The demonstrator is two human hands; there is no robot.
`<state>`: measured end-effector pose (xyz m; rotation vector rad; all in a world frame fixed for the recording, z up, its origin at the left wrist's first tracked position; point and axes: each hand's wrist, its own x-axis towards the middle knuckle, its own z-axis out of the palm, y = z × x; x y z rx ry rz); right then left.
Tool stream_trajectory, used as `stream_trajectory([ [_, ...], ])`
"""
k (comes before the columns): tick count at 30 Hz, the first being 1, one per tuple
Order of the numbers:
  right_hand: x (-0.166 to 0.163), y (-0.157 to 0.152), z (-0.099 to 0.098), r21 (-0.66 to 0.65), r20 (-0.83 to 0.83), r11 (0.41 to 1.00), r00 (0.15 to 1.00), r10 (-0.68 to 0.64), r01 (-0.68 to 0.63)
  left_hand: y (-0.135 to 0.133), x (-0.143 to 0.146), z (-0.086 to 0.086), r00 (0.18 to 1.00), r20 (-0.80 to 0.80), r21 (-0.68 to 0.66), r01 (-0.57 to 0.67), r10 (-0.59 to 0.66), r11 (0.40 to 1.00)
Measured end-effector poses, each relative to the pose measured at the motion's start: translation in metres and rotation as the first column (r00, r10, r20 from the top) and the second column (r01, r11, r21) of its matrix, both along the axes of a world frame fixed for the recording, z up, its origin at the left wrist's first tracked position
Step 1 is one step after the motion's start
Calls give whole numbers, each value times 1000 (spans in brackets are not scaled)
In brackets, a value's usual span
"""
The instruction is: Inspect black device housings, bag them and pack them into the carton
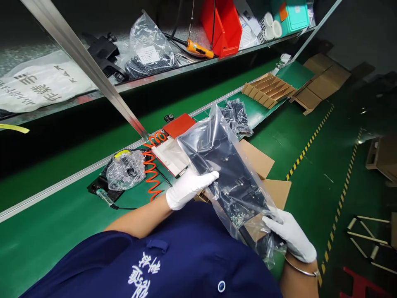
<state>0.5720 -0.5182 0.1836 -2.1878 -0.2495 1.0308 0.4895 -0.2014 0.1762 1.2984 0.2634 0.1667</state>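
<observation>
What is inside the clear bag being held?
A dark, flat part shows through the bag; its underside and the patches beneath the left hand and right hand are hidden.

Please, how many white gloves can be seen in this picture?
2: one glove on the left hand, gripping a long side of the clear bag; the other on the right hand, gripping near its lower end. Others could be hidden.
</observation>
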Motion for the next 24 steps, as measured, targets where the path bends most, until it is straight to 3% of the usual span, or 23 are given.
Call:
stream_trajectory([
  [13,7,15,8,100,-54,986,991,-125,130,6,21,-4,997,40,-18,-71,72,997],
  [24,2,15,21,144,-8,989,999,-36,36,4,11,-9,992,-1,-57,-126,126,990],
])
